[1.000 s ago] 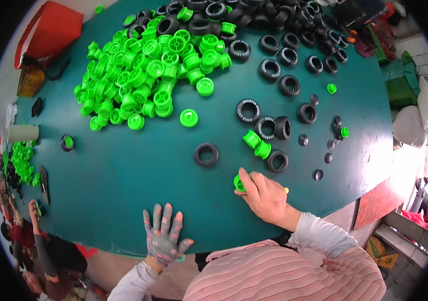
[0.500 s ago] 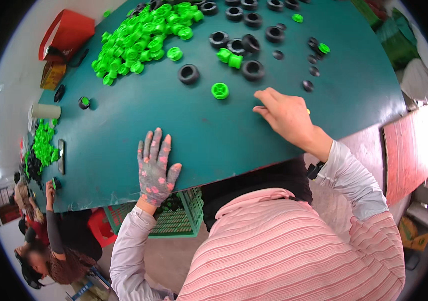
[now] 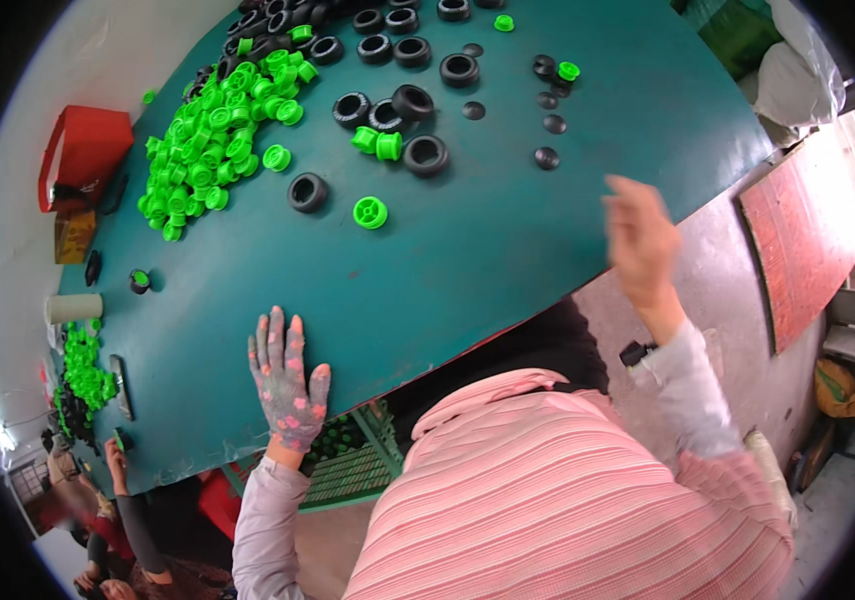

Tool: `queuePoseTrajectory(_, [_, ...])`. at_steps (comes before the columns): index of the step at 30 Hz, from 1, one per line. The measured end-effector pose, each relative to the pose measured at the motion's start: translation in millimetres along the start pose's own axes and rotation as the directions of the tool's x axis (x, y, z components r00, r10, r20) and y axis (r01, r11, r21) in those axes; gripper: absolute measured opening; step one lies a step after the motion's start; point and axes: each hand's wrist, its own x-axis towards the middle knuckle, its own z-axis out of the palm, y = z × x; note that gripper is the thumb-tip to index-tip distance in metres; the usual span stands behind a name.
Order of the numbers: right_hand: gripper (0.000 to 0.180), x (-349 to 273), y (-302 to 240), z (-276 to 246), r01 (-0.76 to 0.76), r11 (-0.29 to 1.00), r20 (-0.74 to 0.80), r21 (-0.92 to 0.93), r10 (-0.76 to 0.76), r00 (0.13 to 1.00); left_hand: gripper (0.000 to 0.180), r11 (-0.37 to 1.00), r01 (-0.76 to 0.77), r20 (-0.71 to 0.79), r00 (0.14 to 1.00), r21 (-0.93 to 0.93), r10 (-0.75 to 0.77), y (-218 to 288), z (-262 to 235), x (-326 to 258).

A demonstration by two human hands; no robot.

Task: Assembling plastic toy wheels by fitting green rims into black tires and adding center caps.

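Observation:
My left hand, in a grey flowered glove with bare fingertips, lies flat on the green tabletop near its front edge, fingers spread and nothing in them. My right hand is bare and hovers near the table's right front edge. Motion smears its fingers, so I cannot make out whether they hold anything. The nearest things to it are small black round caps. Left of these are a black tyre, two green wheel hubs touching each other, a single green hub and another tyre.
Piled green hubs and black tyres cover the far left. A red container stands beyond the left edge. Under the front edge is a green crate. At lower left, another person's hand works by a second hub pile.
My right hand has swung right, away from the hubs and tyres, toward the table's edge. My left hand stays flat. The whole view has turned, shifting the table's contents leftward.

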Motion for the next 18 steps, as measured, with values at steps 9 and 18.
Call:
queuePoseTrajectory(9, [0.031,-277.9,143.1,-31.4,-0.946,0.103,0.675,-0.309,0.724,-0.141,0.062,0.999,0.042,0.026,0.999,-0.004,-0.042,-0.1,-6.7,14.7])
queuePoseTrajectory(18, [0.03,-334.1,118.3,-15.0,-0.772,0.142,0.685,-0.62,0.577,-0.444,0.06,0.996,0.071,0.091,0.994,-0.049,-0.066,-6.9,-10.5,13.0])
